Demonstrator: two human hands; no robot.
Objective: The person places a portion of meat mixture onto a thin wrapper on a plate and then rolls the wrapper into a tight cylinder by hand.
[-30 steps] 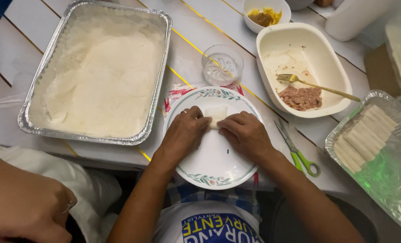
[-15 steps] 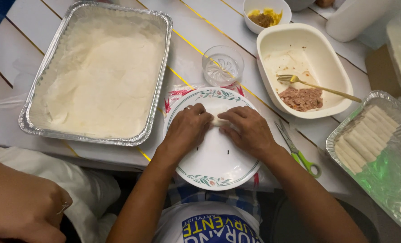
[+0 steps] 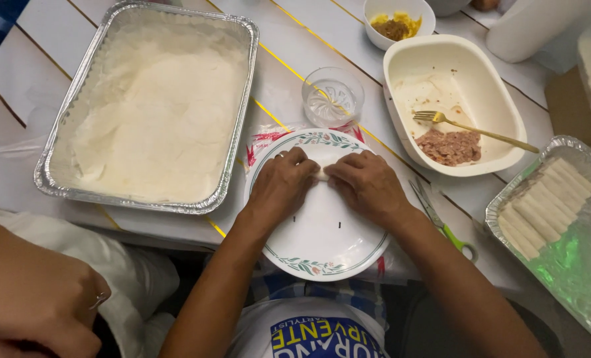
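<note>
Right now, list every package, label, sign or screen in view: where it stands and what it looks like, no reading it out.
Shirt print: bottom centre, on the person's own white shirt; a blue patch with yellow and white lettering.
Paper under the plate: pokes out under the plate's far rim; white with red print.
Cardboard box: right edge, beside the foil tray of rolls; plain brown, no label visible.
No signs or screens.

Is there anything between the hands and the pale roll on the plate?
Nothing visible. The left hand and right hand both lie directly on the pale roll on the flowered plate, fingertips meeting over it. The scissors lie off to the right, beside the plate.
</note>
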